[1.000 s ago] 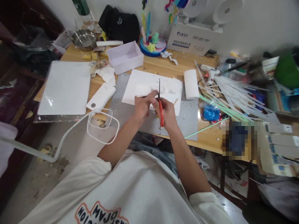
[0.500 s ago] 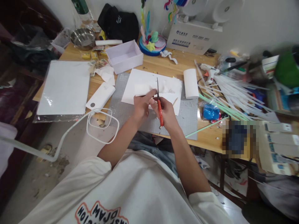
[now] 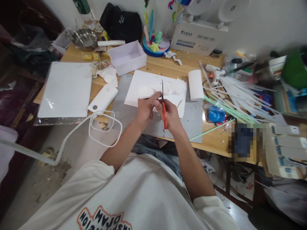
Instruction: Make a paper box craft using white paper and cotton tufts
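- Scissors [image 3: 164, 111] are in the middle of the frame, blades pointing up over the white paper [image 3: 146, 78].
- The right hand [image 3: 172, 115] has its fingers wrapped around the red handles; a steady hold helps.
- The left hand [image 3: 145, 110] has bent fingers near the blades; I cannot tell if they pinch anything. Keep those tips safely away.
- Slow, small squeezes seem safest.

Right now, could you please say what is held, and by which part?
The right hand holds scissors by their red handles; whether the left hand holds anything is unclear.
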`<action>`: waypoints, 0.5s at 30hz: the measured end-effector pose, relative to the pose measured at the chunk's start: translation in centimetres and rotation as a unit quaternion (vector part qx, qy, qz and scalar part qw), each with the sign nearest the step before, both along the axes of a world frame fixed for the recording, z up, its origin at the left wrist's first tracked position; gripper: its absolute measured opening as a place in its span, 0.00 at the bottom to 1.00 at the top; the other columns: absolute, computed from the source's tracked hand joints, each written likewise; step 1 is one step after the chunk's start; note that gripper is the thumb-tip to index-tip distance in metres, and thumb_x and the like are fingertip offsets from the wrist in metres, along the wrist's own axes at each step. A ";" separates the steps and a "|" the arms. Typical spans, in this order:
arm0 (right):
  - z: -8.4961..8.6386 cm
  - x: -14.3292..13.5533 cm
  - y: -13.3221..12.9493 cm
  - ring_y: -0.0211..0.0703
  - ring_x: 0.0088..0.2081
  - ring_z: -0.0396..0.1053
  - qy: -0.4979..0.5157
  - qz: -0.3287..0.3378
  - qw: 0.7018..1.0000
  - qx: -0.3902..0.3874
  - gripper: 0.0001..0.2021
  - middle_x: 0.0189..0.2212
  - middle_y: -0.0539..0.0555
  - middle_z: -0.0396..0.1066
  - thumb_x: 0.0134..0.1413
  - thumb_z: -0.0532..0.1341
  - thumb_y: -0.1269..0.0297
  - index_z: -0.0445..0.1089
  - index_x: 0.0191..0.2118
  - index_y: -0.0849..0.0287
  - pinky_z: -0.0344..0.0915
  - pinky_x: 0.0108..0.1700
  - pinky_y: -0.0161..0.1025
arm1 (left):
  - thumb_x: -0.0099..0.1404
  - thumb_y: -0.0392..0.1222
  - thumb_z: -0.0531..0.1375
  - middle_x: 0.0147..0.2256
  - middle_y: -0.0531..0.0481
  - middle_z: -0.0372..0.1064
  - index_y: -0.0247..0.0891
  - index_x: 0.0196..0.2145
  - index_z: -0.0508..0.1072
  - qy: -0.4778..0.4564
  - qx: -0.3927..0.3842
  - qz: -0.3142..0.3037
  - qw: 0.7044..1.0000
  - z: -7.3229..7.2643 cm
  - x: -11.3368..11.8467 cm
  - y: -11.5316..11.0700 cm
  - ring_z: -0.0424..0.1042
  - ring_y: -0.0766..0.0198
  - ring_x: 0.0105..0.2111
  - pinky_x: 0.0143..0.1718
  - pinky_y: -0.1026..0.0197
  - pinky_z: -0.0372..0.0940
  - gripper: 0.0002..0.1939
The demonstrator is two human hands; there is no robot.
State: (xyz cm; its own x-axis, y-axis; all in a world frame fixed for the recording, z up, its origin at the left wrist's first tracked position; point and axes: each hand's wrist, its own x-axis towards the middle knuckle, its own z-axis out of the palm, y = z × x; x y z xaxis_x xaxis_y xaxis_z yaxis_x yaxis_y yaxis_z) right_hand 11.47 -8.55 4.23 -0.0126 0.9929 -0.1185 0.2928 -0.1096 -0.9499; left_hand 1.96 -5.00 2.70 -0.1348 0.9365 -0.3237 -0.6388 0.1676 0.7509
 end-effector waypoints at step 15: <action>-1.8 -0.4 0.2 0.36 0.25 0.55 -0.023 -0.050 0.998 0.002 0.28 0.18 0.46 0.57 0.53 0.60 0.33 0.63 0.24 0.56 0.50 0.27 0.36 | 0.52 0.33 0.72 0.23 0.55 0.71 0.33 0.23 0.77 -0.017 -0.042 0.008 0.999 0.1 -0.1 0.2 0.68 0.72 0.24 0.28 0.65 0.60 0.07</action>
State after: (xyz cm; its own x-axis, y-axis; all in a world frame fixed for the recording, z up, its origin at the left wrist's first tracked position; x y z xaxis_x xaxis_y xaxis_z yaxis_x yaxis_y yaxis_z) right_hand 11.07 -8.39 2.41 0.0914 0.9895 -0.1121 0.3244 -0.1360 -0.9361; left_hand 1.84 -4.78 2.81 -0.1364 0.9042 -0.4048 -0.6663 0.2187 0.7129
